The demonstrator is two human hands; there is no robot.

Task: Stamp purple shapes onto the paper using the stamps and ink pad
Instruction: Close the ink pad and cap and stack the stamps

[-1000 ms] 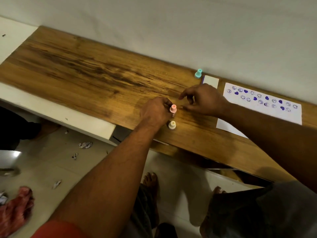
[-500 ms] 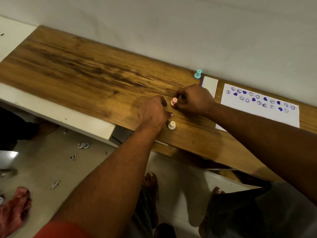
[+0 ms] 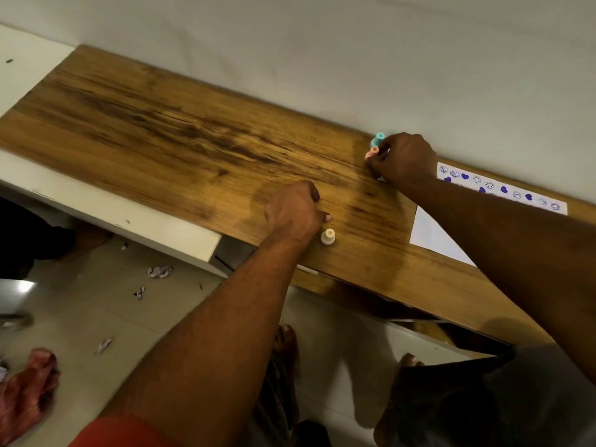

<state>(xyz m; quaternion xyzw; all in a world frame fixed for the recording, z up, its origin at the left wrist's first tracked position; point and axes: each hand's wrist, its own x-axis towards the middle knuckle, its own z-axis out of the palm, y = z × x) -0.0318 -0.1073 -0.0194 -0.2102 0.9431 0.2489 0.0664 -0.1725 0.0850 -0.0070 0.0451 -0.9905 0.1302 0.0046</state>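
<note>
My right hand (image 3: 403, 159) is closed around a small pink stamp (image 3: 373, 152) near the wall, right beside a teal stamp (image 3: 378, 139) standing on the wooden table (image 3: 161, 140). The hand covers the ink pad. My left hand (image 3: 292, 211) rests on the table as a loose fist with nothing visible in it. Just right of it stands a cream stamp (image 3: 328, 237). The white paper (image 3: 429, 235), with rows of purple hearts and smiley faces (image 3: 503, 189), lies to the right, partly under my right forearm.
The white wall runs close behind the table. A white ledge (image 3: 113, 214) borders the table's front left. Below are a tiled floor with paper scraps (image 3: 159, 271), bare feet, and a red cloth (image 3: 25, 391) at bottom left.
My right hand took the pink stamp from my left hand and carried it up and right to beside the teal stamp. My left hand stayed near the cream stamp.
</note>
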